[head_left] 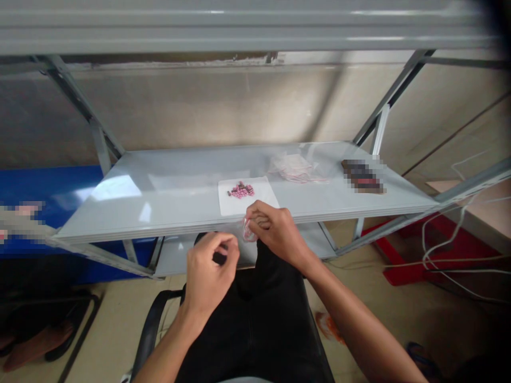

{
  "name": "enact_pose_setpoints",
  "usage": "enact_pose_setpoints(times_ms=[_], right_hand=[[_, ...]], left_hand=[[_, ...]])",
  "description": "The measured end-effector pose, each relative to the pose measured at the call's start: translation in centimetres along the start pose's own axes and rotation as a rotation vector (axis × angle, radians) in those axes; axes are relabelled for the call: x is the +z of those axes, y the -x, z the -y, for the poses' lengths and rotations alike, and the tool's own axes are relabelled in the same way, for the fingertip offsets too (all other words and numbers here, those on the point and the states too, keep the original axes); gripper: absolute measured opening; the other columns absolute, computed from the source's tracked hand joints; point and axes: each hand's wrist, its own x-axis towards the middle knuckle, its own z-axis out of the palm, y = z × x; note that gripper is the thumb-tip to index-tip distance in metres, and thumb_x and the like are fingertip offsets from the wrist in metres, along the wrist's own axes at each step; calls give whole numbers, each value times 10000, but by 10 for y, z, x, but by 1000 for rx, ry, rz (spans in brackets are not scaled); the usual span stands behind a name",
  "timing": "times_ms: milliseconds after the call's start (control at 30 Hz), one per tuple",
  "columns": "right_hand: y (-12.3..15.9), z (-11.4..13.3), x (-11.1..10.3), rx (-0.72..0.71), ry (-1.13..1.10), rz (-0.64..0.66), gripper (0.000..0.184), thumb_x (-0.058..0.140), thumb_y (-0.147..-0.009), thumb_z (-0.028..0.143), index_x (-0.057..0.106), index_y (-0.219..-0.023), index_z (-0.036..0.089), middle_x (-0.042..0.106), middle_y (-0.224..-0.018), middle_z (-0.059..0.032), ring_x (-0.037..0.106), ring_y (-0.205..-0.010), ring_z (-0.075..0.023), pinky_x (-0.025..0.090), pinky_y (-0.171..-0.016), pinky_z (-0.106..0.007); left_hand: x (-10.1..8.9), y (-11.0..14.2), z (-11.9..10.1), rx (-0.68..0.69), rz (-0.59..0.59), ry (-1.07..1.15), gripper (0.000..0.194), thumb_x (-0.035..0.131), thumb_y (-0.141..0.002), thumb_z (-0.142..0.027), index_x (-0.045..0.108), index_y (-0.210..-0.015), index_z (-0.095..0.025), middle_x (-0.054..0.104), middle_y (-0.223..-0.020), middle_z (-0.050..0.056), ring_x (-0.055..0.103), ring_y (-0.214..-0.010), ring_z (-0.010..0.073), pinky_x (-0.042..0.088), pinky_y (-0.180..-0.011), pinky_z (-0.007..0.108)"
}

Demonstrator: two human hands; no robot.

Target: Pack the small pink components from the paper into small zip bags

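Observation:
My right hand (275, 229) is closed in a pinch on a small clear plastic bag (248, 230) with a pink-red line, just in front of the shelf's front edge. Lower and to the left, my left hand (212, 268) curls with thumb and forefinger tips together in a ring. Anything between those tips is too small to make out. Beyond both hands, a white sheet (227, 207) lies on the grey shelf (179, 207). On it rests a loose pile of small pink and dark beads or pellets (241, 190).
More clear plastic bags with pink-red lines (297, 169) lie behind, to the right. A blurred-out dark flat object (362, 176) is near the shelf's right end. Above runs a grey upper beam (239, 32). White cables (439, 260) hang at right; a chair armrest (149, 330) stands lower left.

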Motion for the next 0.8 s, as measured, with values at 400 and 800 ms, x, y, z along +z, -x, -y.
enact_pose_setpoints(times_ms=[400,800], right_hand=[[-112,-26,-39,87,-344,137,247,666,-861,347,658,-1034,171,746,-909,-63,679,-688,-149,601,-577,-271],[-122,-94,-34,103,-260,-44,433,801,-738,523,656,-909,153,690,-685,-24,630,-559,-143,460,-445,-236]], left_hand=[[16,-121,57,-272,96,693,258,802,-798,-296,692,-960,-128,738,-808,50,673,-615,126,551,-615,259],[40,-167,78,-195,116,470,275,847,-748,-260,641,-886,-140,709,-755,37,662,-559,142,503,-528,257]])
